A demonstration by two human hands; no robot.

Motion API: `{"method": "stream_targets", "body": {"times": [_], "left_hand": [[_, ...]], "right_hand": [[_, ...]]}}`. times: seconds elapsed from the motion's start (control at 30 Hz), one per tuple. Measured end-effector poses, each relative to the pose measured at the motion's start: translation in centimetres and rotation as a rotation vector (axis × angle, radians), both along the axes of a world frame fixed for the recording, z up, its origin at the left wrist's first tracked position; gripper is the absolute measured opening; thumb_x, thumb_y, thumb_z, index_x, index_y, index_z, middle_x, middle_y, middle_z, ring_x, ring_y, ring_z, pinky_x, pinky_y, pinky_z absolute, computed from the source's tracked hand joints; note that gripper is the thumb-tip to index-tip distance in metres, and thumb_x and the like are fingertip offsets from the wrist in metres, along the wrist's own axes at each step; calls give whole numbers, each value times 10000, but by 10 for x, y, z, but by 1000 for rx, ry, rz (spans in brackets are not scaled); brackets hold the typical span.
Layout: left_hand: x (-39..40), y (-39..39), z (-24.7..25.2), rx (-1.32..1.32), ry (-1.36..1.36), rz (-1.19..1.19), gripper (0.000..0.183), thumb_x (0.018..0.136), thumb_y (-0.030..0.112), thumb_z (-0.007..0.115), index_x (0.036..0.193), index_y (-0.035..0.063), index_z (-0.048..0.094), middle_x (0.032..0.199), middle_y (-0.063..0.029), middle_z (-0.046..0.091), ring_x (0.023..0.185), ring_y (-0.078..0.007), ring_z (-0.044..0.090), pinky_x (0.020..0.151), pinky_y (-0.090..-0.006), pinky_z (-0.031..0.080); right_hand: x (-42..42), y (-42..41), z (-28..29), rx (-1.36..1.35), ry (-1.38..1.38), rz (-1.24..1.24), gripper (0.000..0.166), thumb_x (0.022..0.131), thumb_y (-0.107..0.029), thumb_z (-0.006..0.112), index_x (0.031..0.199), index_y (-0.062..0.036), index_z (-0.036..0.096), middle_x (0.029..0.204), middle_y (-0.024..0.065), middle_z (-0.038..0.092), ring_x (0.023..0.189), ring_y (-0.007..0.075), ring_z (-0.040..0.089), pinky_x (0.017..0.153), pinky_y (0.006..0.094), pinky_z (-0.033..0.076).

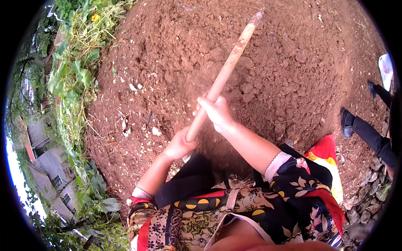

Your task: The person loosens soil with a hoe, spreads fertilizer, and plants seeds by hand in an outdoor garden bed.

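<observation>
Both hands are on a long wooden tool handle [230, 62] that slants up and to the right over loose reddish-brown soil [188, 66]. My left hand [180, 144] wraps around the handle near its butt end. Farther up the shaft, my right hand [216, 109] is closed around it, with the thumb lying across the wood. Mud stains the upper part of the handle. At the far end, a soil-coloured tip [257, 18] meets the ground, and its shape cannot be made out.
Green vines [78, 72] with a yellow flower [95, 18] border the left. A red, yellow and white bag [328, 157] lies at my right. Beyond it are another person's dark trouser leg [370, 138] and black shoe [346, 122], a white bag [385, 69] and heaped stones or dry leaves [367, 197].
</observation>
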State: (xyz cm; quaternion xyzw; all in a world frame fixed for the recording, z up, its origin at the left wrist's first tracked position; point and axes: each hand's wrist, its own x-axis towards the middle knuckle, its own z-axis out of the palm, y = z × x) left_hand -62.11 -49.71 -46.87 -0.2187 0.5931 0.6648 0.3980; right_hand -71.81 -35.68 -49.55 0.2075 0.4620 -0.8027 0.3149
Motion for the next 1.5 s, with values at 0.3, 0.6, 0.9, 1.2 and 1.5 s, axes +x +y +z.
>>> {"method": "stream_targets", "body": {"times": [0.3,0.6,0.9,1.2,1.5], "left_hand": [[7,-43,-29,577,-337,466,203,762,-20,572,879,85,442,503,12,386,304,-83,306,265,-225,204],[-47,-41,-17,510,-125,399,190,777,-2,581,888,75,447,510,19,394,320,-71,330,272,-212,238],[-91,-32,-35,561,-118,462,127,810,47,561,879,82,460,516,33,407,308,-67,321,267,-211,235],[23,-84,49,400,-390,110,257,643,-72,611,814,23,445,518,-36,434,310,-92,363,265,-240,255],[-47,-26,30,481,-432,105,198,717,-17,605,824,42,450,503,10,405,315,-67,337,270,-226,247]], "right_hand": [[-18,-77,-42,404,17,211,195,748,-82,618,873,20,509,689,97,604,606,197,625,532,314,503],[-78,-73,-16,393,230,217,156,731,-122,626,736,24,574,636,93,612,571,186,613,531,302,492],[-128,-83,-42,486,114,297,183,783,-130,618,819,33,542,683,116,600,642,213,614,565,327,514],[-8,-18,26,-410,47,-9,164,800,-68,624,842,-102,469,658,33,542,635,199,593,637,352,512],[-68,18,-2,-220,-50,-200,131,801,-34,545,817,-90,427,673,20,477,607,169,504,636,332,468]]}}
